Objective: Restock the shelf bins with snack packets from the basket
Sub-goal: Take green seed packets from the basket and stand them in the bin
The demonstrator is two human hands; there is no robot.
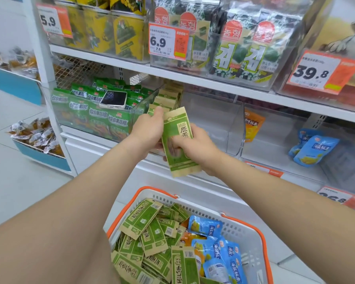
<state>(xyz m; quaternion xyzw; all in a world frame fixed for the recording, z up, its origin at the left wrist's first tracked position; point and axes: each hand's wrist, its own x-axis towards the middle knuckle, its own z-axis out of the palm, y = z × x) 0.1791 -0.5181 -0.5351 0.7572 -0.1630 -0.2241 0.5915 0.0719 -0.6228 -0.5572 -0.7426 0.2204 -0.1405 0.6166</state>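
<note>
Nearest the person sits a white plastic basket [242,228] with perforated walls and an orange rim, heaped with flat green-and-tan packets [143,220] on the left and glossy blue pouches [205,225] on the right, a few orange ones wedged between. Above it, both bare forearms reach toward the shelf. The right hand [193,147] curls around the lower half of a long green packet [177,140], thumb across its front, holding it upright and slightly tilted. The left hand [147,130] grips the packet's left edge near the top, its fingertips up against the row of matching packets standing on edge in a clear bin [168,97]. That bin's transparent wall rises just behind the hands. To its left, a bin of crinkly bright-green bags [109,118] carries a white phone [113,99] lying flat on top. To the right, clear bins hold one orange pouch [252,124] and two blue ones [314,150]. On the higher shelf stand seaweed packs [242,54] behind orange-and-white price tags [168,43].
</note>
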